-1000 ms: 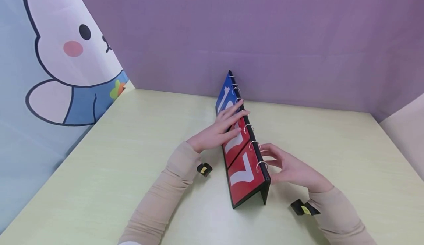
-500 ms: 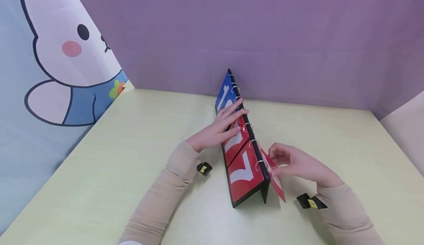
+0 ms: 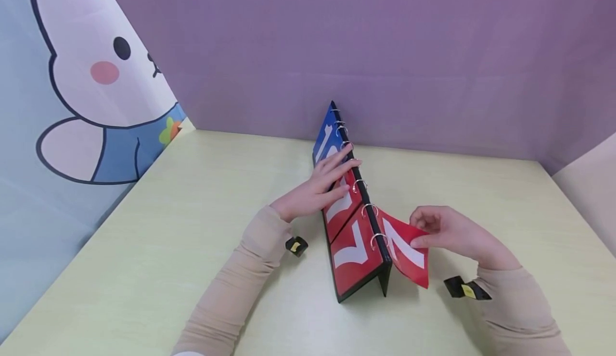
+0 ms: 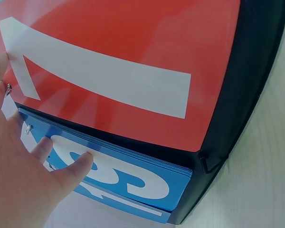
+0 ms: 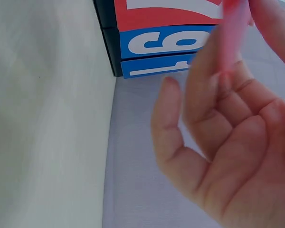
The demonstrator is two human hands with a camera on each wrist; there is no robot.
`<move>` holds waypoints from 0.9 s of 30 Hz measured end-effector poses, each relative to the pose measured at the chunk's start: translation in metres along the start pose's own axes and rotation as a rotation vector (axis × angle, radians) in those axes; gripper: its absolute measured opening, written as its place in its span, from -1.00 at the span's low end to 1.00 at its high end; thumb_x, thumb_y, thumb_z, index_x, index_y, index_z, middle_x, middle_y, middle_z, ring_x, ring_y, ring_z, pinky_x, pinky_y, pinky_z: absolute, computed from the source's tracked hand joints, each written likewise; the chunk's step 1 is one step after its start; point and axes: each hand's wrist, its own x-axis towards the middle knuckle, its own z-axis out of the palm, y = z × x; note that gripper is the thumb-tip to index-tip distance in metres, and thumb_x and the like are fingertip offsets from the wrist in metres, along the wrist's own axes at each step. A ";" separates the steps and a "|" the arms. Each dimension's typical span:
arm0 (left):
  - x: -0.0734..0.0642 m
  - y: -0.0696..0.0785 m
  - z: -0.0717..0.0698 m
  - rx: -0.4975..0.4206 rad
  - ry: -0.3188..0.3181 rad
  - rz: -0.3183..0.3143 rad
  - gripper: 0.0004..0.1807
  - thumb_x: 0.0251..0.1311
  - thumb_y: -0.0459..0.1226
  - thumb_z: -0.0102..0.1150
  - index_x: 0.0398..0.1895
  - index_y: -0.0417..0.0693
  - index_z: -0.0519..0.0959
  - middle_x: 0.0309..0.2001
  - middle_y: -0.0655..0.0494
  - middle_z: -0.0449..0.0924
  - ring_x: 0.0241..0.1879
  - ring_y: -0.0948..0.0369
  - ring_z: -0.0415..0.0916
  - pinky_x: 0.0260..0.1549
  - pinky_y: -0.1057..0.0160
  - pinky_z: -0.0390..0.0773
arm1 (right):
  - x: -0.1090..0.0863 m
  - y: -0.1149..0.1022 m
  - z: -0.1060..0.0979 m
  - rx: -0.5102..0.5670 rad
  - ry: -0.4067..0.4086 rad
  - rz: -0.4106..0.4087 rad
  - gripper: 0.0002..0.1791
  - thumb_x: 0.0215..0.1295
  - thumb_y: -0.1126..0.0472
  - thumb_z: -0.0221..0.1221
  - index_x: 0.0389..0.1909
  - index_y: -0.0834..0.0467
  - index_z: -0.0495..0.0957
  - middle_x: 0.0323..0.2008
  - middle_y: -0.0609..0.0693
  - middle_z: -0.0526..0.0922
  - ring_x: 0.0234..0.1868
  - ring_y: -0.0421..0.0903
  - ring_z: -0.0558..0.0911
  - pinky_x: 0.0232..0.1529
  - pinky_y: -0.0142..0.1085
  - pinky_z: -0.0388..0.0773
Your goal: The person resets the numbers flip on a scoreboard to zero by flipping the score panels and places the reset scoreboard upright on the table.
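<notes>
The red cards [image 3: 357,252] look like smooth, glossy plastic or coated paper, with soft reflections across them; the blue cards [image 4: 135,166] have a similar slick finish. The rings [image 3: 379,234] are shiny, silvery metal. The black stand [image 4: 232,109] looks smooth and dull. Pale, wood-like grain marks the smooth table [image 3: 240,185]. The purple backdrop [image 3: 337,35] is matt, lightly creased cloth; the beige sleeves [image 3: 236,281] are soft, wrinkled fabric.

On my feed I see purple cloth [image 3: 409,46] across the top of the frame, a light blue sheet [image 3: 29,238] with a white cartoon rabbit [image 3: 103,99] at upper left, a whitish surface [image 3: 594,195] at the right edge, and a yellow-green tabletop [image 3: 130,270] across the bottom.
</notes>
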 end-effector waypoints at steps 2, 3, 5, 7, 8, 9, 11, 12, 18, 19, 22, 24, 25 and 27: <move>0.000 0.000 0.000 0.000 -0.001 0.001 -0.39 0.37 -0.11 -0.08 0.46 0.22 0.07 0.51 0.39 -0.42 0.48 0.14 -0.41 0.32 -0.26 0.01 | 0.000 0.000 0.000 -0.007 0.019 0.016 -0.72 0.11 0.26 0.30 -0.23 0.32 0.49 -0.32 0.10 0.61 -0.32 -0.19 0.57 -0.33 -0.34 0.62; 0.000 0.000 0.000 0.001 -0.001 0.001 -0.40 0.37 -0.11 -0.08 0.46 0.22 0.08 0.51 0.39 -0.42 0.48 0.14 -0.42 0.33 -0.25 0.00 | 0.000 0.000 0.000 -0.012 0.025 0.022 -0.73 0.11 0.26 0.31 -0.24 0.32 0.50 -0.34 0.10 0.62 -0.34 -0.20 0.57 -0.33 -0.35 0.62; 0.000 0.001 0.000 0.002 -0.002 0.001 -0.40 0.38 -0.12 -0.08 0.46 0.21 0.08 0.51 0.38 -0.42 0.48 0.14 -0.42 0.34 -0.24 -0.01 | 0.000 0.000 0.000 -0.020 0.034 0.035 -0.73 0.10 0.26 0.31 -0.26 0.32 0.51 -0.37 0.08 0.62 -0.36 -0.21 0.57 -0.34 -0.35 0.61; 0.000 0.001 -0.001 0.004 -0.004 0.000 -0.40 0.38 -0.12 -0.08 0.46 0.20 0.08 0.52 0.37 -0.41 0.48 0.14 -0.42 0.34 -0.24 -0.02 | 0.000 0.000 0.000 -0.023 0.036 0.047 -0.74 0.10 0.26 0.31 -0.26 0.32 0.51 -0.37 0.08 0.63 -0.36 -0.20 0.58 -0.34 -0.35 0.61; 0.000 0.001 -0.001 0.005 -0.004 0.000 -0.40 0.38 -0.12 -0.08 0.46 0.20 0.08 0.52 0.36 -0.41 0.48 0.13 -0.42 0.34 -0.24 -0.03 | 0.000 0.000 -0.001 -0.023 0.035 0.054 -0.74 0.10 0.25 0.31 -0.26 0.32 0.51 -0.36 0.09 0.64 -0.35 -0.20 0.59 -0.33 -0.35 0.61; 0.000 0.001 -0.001 0.007 -0.004 0.000 -0.40 0.38 -0.13 -0.08 0.46 0.19 0.08 0.52 0.36 -0.41 0.48 0.13 -0.42 0.34 -0.24 -0.03 | 0.001 0.000 -0.001 -0.025 0.034 0.062 -0.74 0.11 0.25 0.31 -0.26 0.31 0.51 -0.35 0.09 0.65 -0.35 -0.20 0.59 -0.33 -0.35 0.61; 0.000 0.002 -0.001 0.005 -0.004 0.002 -0.40 0.38 -0.13 -0.08 0.46 0.19 0.08 0.52 0.35 -0.41 0.48 0.12 -0.41 0.34 -0.25 -0.03 | 0.001 0.000 -0.001 -0.028 0.030 0.074 -0.75 0.12 0.24 0.30 -0.27 0.30 0.51 -0.33 0.09 0.67 -0.33 -0.18 0.60 -0.32 -0.34 0.61; 0.000 0.002 -0.001 0.003 -0.005 0.002 -0.40 0.38 -0.13 -0.08 0.46 0.19 0.08 0.52 0.35 -0.41 0.48 0.12 -0.41 0.34 -0.25 -0.03 | 0.001 0.000 -0.001 -0.030 0.029 0.079 -0.75 0.12 0.23 0.30 -0.27 0.30 0.51 -0.32 0.09 0.67 -0.32 -0.18 0.60 -0.32 -0.34 0.61; 0.000 0.000 0.000 -0.006 -0.005 0.002 -0.40 0.38 -0.12 -0.08 0.46 0.21 0.07 0.51 0.38 -0.42 0.48 0.13 -0.42 0.33 -0.25 -0.02 | 0.001 0.000 -0.002 -0.043 0.015 0.076 -0.79 0.17 0.23 0.26 -0.31 0.28 0.48 -0.26 0.10 0.69 -0.25 -0.16 0.60 -0.27 -0.31 0.60; 0.000 0.000 0.000 -0.006 -0.004 0.002 -0.40 0.38 -0.12 -0.08 0.46 0.21 0.07 0.51 0.38 -0.42 0.48 0.13 -0.42 0.33 -0.25 -0.02 | 0.001 0.000 -0.002 -0.041 0.010 0.066 -0.80 0.18 0.24 0.25 -0.31 0.28 0.48 -0.25 0.10 0.68 -0.24 -0.16 0.60 -0.26 -0.31 0.60; 0.000 0.000 0.000 -0.009 -0.003 0.003 -0.40 0.38 -0.12 -0.08 0.46 0.20 0.08 0.51 0.38 -0.42 0.48 0.12 -0.41 0.33 -0.26 -0.02 | 0.000 0.001 -0.003 -0.031 0.001 0.039 -0.81 0.20 0.25 0.23 -0.30 0.29 0.46 -0.22 0.13 0.65 -0.21 -0.14 0.60 -0.25 -0.33 0.61; 0.000 0.000 0.001 -0.010 -0.002 0.005 -0.40 0.38 -0.12 -0.08 0.46 0.19 0.08 0.51 0.39 -0.42 0.48 0.12 -0.41 0.33 -0.27 -0.03 | 0.000 0.002 -0.003 -0.029 -0.001 0.028 -0.81 0.21 0.26 0.22 -0.28 0.29 0.46 -0.20 0.14 0.63 -0.19 -0.11 0.59 -0.25 -0.33 0.62; 0.000 0.000 0.001 -0.011 -0.002 0.005 -0.40 0.38 -0.12 -0.08 0.46 0.19 0.08 0.51 0.39 -0.42 0.48 0.13 -0.41 0.33 -0.27 -0.03 | 0.000 0.002 -0.003 -0.027 -0.001 0.023 -0.81 0.22 0.26 0.21 -0.27 0.29 0.46 -0.19 0.14 0.63 -0.19 -0.10 0.59 -0.25 -0.33 0.62; 0.000 0.000 0.001 -0.014 -0.001 0.007 -0.40 0.38 -0.13 -0.08 0.46 0.17 0.08 0.51 0.39 -0.42 0.47 0.13 -0.41 0.33 -0.27 -0.03 | -0.001 0.002 -0.004 -0.034 0.009 0.027 -0.81 0.22 0.25 0.21 -0.25 0.27 0.45 -0.19 0.14 0.62 -0.19 -0.10 0.59 -0.26 -0.33 0.63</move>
